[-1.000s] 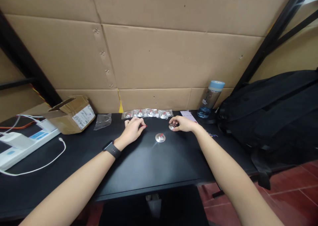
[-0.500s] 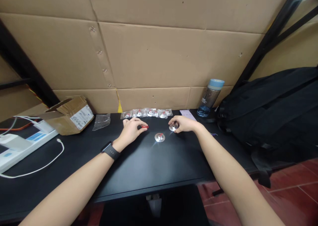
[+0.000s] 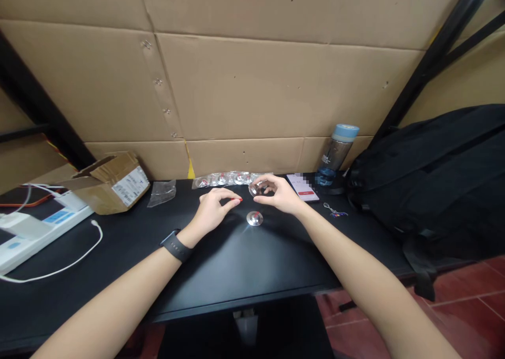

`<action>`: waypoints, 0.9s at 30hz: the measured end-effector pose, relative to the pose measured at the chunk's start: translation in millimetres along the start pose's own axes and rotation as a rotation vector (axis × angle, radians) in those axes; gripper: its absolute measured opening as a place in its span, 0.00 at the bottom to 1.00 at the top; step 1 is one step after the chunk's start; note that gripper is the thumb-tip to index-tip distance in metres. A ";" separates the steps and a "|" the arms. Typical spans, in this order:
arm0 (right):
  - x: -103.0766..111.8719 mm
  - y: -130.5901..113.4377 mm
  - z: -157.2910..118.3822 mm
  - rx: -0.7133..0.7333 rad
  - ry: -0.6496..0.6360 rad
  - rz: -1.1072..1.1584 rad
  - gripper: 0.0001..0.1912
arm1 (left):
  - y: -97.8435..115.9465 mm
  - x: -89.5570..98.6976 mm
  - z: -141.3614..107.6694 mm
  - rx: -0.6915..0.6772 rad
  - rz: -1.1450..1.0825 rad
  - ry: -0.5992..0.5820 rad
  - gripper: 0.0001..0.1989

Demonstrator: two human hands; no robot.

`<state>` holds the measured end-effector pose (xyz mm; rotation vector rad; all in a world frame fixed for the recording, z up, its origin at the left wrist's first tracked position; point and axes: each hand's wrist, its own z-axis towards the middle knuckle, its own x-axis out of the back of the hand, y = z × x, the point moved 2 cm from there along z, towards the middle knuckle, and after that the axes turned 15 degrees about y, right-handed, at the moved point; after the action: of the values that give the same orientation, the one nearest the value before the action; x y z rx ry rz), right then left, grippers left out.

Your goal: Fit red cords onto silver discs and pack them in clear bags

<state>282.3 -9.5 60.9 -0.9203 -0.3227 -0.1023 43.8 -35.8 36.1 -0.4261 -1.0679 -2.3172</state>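
Between the thumb and forefinger of my left hand (image 3: 216, 207) is a small red piece (image 3: 240, 199), mostly hidden by the fingertips. My right hand (image 3: 281, 194) grips a shiny round metal disc (image 3: 252, 190) by its edge, tilted and raised over the table. The two hands are close together but apart. Just below them, a second metal disc (image 3: 254, 219) with a raised centre and a red piece on top lies flat on the black table (image 3: 236, 269). Behind the hands, several similar discs in clear plastic wrapping (image 3: 221, 179) form a row.
At left are an opened cardboard box (image 3: 106, 191), an empty plastic bag (image 3: 161, 193), and a white power strip (image 3: 43, 230) with a cable. A phone (image 3: 302, 186), a keychain (image 3: 335, 211), a water bottle (image 3: 335, 154) and a black backpack (image 3: 434, 180) stand or lie at right.
My right hand has moved left and slightly up with the metal disc, now tilted, uncovering the phone and keychain. My left hand has shifted slightly right with the red piece.
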 end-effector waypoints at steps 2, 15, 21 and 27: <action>-13.0 -8.7 -5.0 0.009 0.003 0.103 0.20 | 3.7 -0.3 -0.5 0.010 -0.062 0.027 0.09; -35.9 -12.2 -15.7 0.015 0.057 0.228 0.22 | 14.9 -0.2 -3.2 0.033 -0.205 0.099 0.10; -37.6 -15.9 -17.2 0.046 0.061 0.212 0.21 | 15.3 0.7 -3.2 -0.002 -0.199 0.148 0.09; -42.0 -13.6 -19.5 0.010 0.073 0.171 0.21 | 21.8 5.3 -5.8 -0.095 -0.001 0.173 0.06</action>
<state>244.0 -35.3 47.0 -0.9285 -0.1762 0.0227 52.3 -53.8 48.1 -0.2547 -0.8778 -2.3639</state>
